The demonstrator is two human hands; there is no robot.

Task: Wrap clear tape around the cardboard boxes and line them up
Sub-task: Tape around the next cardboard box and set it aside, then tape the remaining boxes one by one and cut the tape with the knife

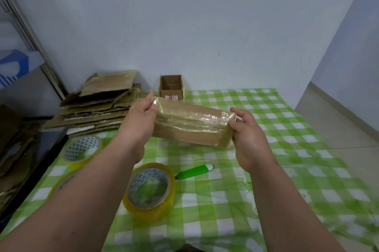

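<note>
Taped box point(192, 126) is up off the desk point(287, 139), held by its ends: left hand point(141, 116) fingers curled on the left end, right hand point(249, 128) pinching the right end; the wrap looks done on this one, so I'd say it's ready to go down beside the open box point(171, 87) at the back wall, with the flat cardboard stack point(98, 104) at left looking unwrapped. Tape rolls point(150, 188) and the green cutter point(194, 171) lie idle near me. Can't see the box's underside or far face, a third roll is half hidden under my left forearm, and whether that back box is fully taped is hard to tell.
</note>
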